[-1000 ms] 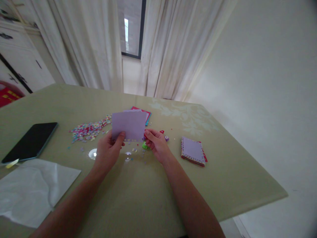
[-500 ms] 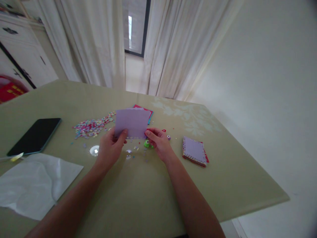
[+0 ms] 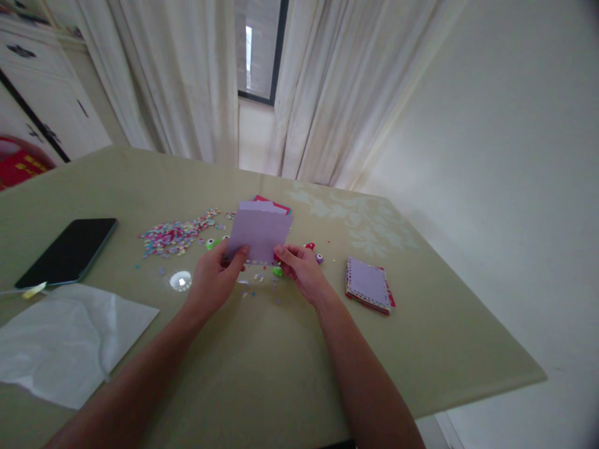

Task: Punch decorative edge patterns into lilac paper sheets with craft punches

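A plain purple sheet of paper (image 3: 260, 234) is held up over the table, its top tipped slightly away from me. My left hand (image 3: 216, 274) pinches its lower left corner with the thumb in front. At the lower right corner my right hand (image 3: 299, 268) grips the edge between thumb and fingers. Behind the sheet's top edge shows another purple paper edge (image 3: 264, 205). Small green googly-eyed figures (image 3: 212, 244) and a purple one (image 3: 319, 258) lie close to my hands, partly covered. Farther back, pink-red paper (image 3: 279, 207) sticks out.
Left of my hands spreads a pile of colourful small pieces (image 3: 175, 237). A dark phone (image 3: 70, 251) and a white sheet-like bag (image 3: 56, 343) lie at the left. On the right sits a stack of purple dotted-edge cards (image 3: 368, 284). A clear round dome (image 3: 180, 281) rests near my left wrist.
The purple sheet has shifted a little right and tilted, its left side swinging inward. A green figure and more of the paper behind now show. Both hands keep their hold.
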Action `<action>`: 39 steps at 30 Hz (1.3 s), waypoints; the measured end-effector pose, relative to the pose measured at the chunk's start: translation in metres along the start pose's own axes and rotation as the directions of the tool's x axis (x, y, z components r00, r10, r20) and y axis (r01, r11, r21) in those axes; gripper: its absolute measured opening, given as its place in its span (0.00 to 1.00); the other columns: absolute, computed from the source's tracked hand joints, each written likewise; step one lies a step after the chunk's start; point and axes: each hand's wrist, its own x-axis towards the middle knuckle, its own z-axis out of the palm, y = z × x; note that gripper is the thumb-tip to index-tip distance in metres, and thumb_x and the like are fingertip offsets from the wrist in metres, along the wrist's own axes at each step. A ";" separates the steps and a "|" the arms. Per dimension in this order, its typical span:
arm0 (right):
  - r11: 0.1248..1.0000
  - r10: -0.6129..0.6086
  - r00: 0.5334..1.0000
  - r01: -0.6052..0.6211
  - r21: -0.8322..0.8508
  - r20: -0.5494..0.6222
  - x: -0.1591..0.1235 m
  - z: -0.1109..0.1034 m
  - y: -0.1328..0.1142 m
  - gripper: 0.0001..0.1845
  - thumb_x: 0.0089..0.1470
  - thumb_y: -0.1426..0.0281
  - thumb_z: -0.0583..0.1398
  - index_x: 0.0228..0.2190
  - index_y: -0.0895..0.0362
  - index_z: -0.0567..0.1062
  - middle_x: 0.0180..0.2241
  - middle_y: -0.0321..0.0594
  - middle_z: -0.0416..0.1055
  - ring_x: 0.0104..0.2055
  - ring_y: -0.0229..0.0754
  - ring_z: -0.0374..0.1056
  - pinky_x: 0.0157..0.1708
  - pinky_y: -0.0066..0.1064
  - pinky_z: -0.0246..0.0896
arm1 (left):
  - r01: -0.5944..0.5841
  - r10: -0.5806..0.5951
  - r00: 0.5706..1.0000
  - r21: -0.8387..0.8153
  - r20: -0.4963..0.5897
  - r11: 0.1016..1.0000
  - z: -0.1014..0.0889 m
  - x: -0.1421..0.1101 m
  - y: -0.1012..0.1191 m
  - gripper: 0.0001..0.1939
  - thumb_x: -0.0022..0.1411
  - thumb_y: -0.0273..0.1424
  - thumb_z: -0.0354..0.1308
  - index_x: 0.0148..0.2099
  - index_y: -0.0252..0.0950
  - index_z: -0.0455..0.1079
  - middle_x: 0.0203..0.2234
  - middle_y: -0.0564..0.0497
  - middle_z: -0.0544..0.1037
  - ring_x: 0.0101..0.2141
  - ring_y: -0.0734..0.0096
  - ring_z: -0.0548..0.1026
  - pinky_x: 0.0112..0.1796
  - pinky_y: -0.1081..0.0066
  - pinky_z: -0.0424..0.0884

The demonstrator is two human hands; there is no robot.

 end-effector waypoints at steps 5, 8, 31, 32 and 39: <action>0.998 -0.023 1.000 0.023 -0.054 0.006 0.002 -0.003 0.004 0.29 0.44 0.43 0.74 0.24 0.56 0.76 0.19 0.28 0.60 0.21 0.33 0.48 0.22 0.31 0.39 | 0.003 -0.003 1.000 0.009 0.004 1.000 0.000 0.000 0.000 0.13 0.64 0.45 0.62 0.35 0.41 0.75 0.20 0.54 0.76 0.21 0.64 0.75 0.24 0.70 0.67; 0.996 -0.038 0.999 0.038 -0.077 0.009 0.003 -0.004 0.006 0.30 0.45 0.42 0.73 0.23 0.56 0.75 0.18 0.28 0.59 0.21 0.33 0.47 0.22 0.31 0.38 | -0.001 0.001 1.000 0.010 0.012 1.000 0.000 -0.001 0.000 0.13 0.64 0.45 0.62 0.35 0.41 0.75 0.20 0.54 0.76 0.21 0.64 0.75 0.24 0.70 0.67; 0.354 -0.541 0.837 0.144 -0.924 -0.076 0.006 -0.027 0.014 0.18 0.64 0.68 0.63 0.54 0.57 0.78 0.50 0.51 0.75 0.52 0.54 0.70 0.56 0.45 0.63 | 0.031 -0.073 0.991 -0.336 -0.114 0.941 -0.006 0.009 0.009 0.16 0.52 0.39 0.74 0.40 0.39 0.76 0.27 0.54 0.80 0.26 0.69 0.76 0.29 0.71 0.72; 0.286 -0.528 0.848 0.124 -0.950 -0.049 0.005 -0.025 0.015 0.20 0.65 0.67 0.63 0.57 0.57 0.77 0.51 0.52 0.76 0.54 0.56 0.69 0.57 0.46 0.61 | 0.029 -0.090 0.986 -0.384 -0.142 0.923 -0.007 0.011 0.009 0.18 0.51 0.38 0.75 0.42 0.39 0.77 0.30 0.53 0.81 0.28 0.69 0.77 0.31 0.71 0.72; 0.036 -0.496 0.845 0.247 -0.968 0.198 0.001 0.024 0.022 0.18 0.71 0.63 0.59 0.57 0.54 0.76 0.57 0.50 0.76 0.58 0.56 0.67 0.59 0.47 0.57 | 0.025 -0.267 0.908 -0.594 -0.324 0.804 -0.019 0.029 0.000 0.18 0.46 0.37 0.75 0.36 0.38 0.72 0.28 0.58 0.78 0.24 0.78 0.73 0.27 0.76 0.67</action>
